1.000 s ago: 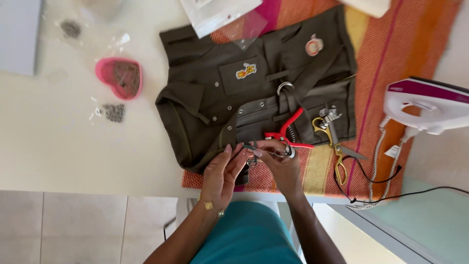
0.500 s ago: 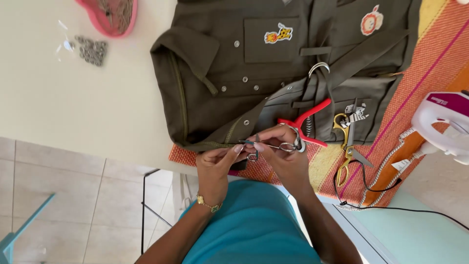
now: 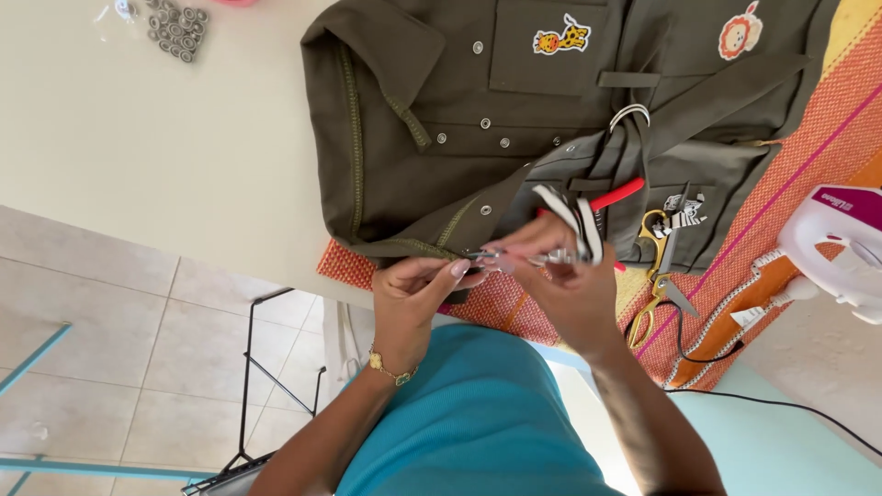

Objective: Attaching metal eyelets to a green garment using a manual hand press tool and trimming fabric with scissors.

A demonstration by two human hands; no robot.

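A small shiny metal tool point(image 3: 542, 258) sits at the near edge of the surface, right over the bottom hem of a dark green jacket point(image 3: 514, 119). The right hand point(image 3: 574, 285) holds this tool, and its grip is pressed tight around it. The left hand point(image 3: 413, 294) meets it from the other side. Its finger and thumb pinch the hem of the jacket just beside the tip of the tool. What the tip bites on is too small to see.

A black and white striped patch point(image 3: 574, 219) pokes up just behind the right hand. Red-handled pliers point(image 3: 611, 196) lie on the jacket near it. Gold scissors point(image 3: 657, 266) lie to the right, on an orange striped cloth point(image 3: 808, 156). A white and purple iron point(image 3: 850, 243) stands farther right, at the edge. The jacket has a giraffe patch point(image 3: 562, 37) and a lion patch point(image 3: 740, 29). A little pile of metal snaps point(image 3: 176, 29) lies far off on the pale surface point(image 3: 138, 147).
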